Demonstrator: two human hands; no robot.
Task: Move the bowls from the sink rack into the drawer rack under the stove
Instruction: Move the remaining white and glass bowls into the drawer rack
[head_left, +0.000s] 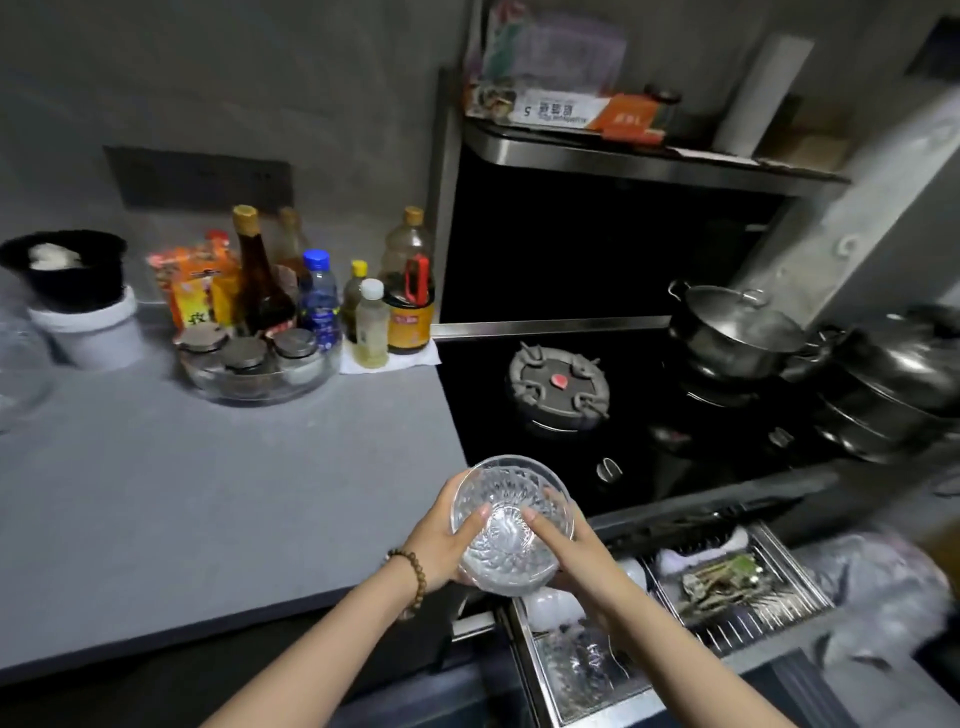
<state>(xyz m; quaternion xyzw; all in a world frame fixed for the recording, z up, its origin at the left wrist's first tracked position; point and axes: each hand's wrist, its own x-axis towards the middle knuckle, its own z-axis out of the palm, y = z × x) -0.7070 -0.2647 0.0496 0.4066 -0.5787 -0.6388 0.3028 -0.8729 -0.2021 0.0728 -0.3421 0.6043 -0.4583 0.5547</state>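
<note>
A clear cut-glass bowl (511, 525) is held in the air between both hands, in front of the stove's front edge. My left hand (447, 538), with a bead bracelet on the wrist, grips its left side, thumb inside the rim. My right hand (569, 545) grips the right side, thumb also inside. Below and to the right, the drawer rack (795, 621) under the stove stands pulled out. It holds white bowls (550, 605), a glass dish (582, 662) and some utensils. The sink rack is out of view.
The black gas stove (558, 387) carries a steel pot (737, 332) and stacked dark pans (893, 384) on the right. On the grey counter (208, 493) at the left stand sauce bottles (322, 291), a glass tray of spice jars (249, 364) and a white tub (88, 322).
</note>
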